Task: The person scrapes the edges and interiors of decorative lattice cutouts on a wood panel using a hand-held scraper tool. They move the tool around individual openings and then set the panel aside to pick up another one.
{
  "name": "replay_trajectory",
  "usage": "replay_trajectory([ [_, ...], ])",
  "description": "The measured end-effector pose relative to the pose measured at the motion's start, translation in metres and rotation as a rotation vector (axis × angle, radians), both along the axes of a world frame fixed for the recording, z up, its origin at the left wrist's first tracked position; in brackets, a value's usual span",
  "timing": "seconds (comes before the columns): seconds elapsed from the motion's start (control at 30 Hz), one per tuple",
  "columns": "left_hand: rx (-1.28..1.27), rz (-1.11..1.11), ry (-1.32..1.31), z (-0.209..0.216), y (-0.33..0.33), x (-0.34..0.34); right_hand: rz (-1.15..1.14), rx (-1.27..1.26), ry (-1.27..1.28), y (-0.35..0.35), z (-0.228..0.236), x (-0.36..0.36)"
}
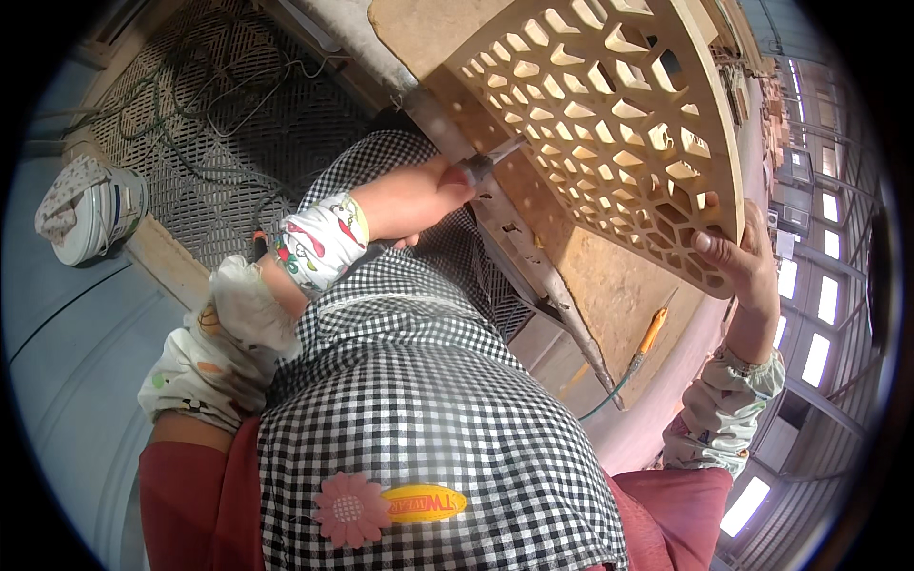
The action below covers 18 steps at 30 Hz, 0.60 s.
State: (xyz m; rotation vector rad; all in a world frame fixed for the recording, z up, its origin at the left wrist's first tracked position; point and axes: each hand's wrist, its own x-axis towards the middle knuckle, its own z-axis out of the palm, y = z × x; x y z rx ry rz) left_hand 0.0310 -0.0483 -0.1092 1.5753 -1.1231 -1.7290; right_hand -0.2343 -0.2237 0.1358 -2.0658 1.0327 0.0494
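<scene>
A pale wooden panel [594, 133] cut through with many angular holes stands tilted above the workbench. My right hand [747, 257] grips its lower right edge, with the thumb on the front face. My left hand [428, 197] is closed around a hand tool [503, 150] with a dark collar and a slim, pale metal blade. The blade points at the panel's left edge and reaches the holes there; whether it touches the wood I cannot tell. The tool's handle is hidden inside my left fist.
An orange-handled tool [653, 331] with a thin tip and green cord lies on the brown workbench [609, 276], right of the worn bench edge. Cables [181, 143] tangle over the slatted floor mat at left. A white bucket [112, 214] with a cloth on it stands beside the mat.
</scene>
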Motion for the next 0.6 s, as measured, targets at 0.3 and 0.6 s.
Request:
replay_trajectory([
  [0.3, -0.315, 0.111, -0.288, -0.024, 0.01, -0.025, -0.058, 0.038, 0.007, -0.003, 0.0, -0.006],
  [0.6, -0.279, 0.09, -0.499, -0.02, -0.004, -0.032, -0.058, 0.11, 0.028, -0.005, 0.004, -0.003],
])
